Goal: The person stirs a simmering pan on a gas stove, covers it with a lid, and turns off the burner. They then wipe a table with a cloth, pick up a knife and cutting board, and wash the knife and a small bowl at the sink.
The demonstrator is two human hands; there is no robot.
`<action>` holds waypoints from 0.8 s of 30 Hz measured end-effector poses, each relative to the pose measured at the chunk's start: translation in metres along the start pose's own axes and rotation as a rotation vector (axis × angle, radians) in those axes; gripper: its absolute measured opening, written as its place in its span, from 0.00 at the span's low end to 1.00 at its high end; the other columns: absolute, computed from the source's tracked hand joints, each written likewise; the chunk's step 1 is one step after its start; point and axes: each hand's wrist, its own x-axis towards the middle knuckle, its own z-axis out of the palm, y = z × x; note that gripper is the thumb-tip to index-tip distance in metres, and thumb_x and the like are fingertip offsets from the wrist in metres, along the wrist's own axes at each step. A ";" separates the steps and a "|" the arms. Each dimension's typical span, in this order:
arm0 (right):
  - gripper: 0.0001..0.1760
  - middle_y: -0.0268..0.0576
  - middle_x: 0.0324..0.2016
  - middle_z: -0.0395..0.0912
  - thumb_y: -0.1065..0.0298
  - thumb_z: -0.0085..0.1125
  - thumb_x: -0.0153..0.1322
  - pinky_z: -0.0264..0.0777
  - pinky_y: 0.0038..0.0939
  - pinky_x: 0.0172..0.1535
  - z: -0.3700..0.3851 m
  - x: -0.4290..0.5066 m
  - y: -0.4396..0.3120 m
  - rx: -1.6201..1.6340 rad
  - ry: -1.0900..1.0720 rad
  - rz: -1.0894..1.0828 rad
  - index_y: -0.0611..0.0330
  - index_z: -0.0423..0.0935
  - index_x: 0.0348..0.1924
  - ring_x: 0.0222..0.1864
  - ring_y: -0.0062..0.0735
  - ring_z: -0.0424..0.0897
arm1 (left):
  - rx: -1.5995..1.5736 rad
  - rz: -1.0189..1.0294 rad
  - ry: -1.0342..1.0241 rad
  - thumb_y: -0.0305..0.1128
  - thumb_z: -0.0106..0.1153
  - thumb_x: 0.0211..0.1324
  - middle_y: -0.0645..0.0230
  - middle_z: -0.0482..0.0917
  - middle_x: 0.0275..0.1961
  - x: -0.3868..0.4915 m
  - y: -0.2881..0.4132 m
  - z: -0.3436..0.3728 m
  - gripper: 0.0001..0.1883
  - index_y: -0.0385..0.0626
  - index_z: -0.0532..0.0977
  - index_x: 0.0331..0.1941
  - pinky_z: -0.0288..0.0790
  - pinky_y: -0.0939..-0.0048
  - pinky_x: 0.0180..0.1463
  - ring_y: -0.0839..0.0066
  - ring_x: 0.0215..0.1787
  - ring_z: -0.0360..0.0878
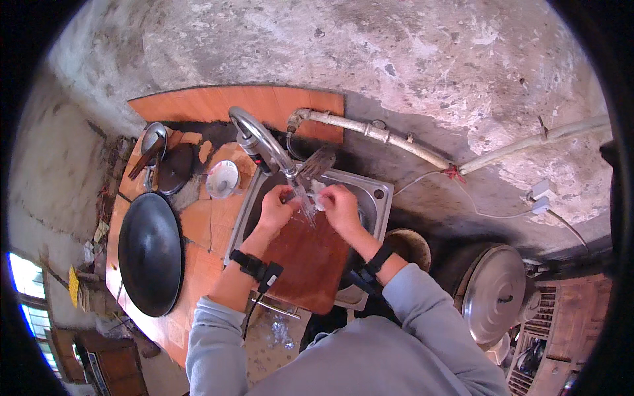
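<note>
Water runs from the curved metal faucet (262, 138) into the stainless steel sink (237, 230). My left hand (276, 208) is at the left of the stream with its fingers bent inward. Whether it holds anything is unclear. Across the stream, my right hand (342, 205) pinches a small whitish, wet thing (317, 190), too blurred to name. Below both hands a reddish-brown board (307, 262) rests in the sink and juts over its front edge. A dark brush-like bundle (318, 162) stands at the sink's back, behind the hands.
A black wok (150, 255) and a white cup (224, 179) stand on the counter (200, 267) at left, with a dark lid (177, 168) and a ladle (153, 138) behind. At right are a bucket (408, 247) and a large pot's metal lid (495, 294). Pipes (381, 133) cross the wall.
</note>
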 end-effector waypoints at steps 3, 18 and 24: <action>0.11 0.43 0.38 0.80 0.65 0.63 0.71 0.74 0.37 0.36 0.003 0.005 0.011 1.136 -0.055 0.708 0.65 0.76 0.38 0.36 0.34 0.79 | -0.246 -0.034 -0.176 0.32 0.68 0.51 0.69 0.80 0.35 -0.003 0.002 -0.003 0.18 0.37 0.77 0.45 0.72 0.73 0.41 0.80 0.37 0.77; 0.10 0.36 0.37 0.77 0.63 0.63 0.71 0.69 0.36 0.43 -0.003 0.011 0.014 1.342 0.032 0.950 0.54 0.76 0.43 0.39 0.31 0.74 | -0.694 -0.598 -0.487 0.54 0.55 0.64 0.74 0.70 0.17 0.026 0.024 0.001 0.19 0.50 0.71 0.33 0.46 0.80 0.14 0.82 0.11 0.64; 0.08 0.33 0.38 0.78 0.65 0.62 0.72 0.68 0.33 0.42 0.012 0.007 0.009 1.324 -0.054 0.894 0.54 0.76 0.42 0.39 0.29 0.74 | 0.239 0.033 -0.181 0.29 0.50 0.64 0.61 0.71 0.22 0.002 0.019 -0.010 0.06 0.41 0.75 0.37 0.72 0.62 0.28 0.66 0.21 0.74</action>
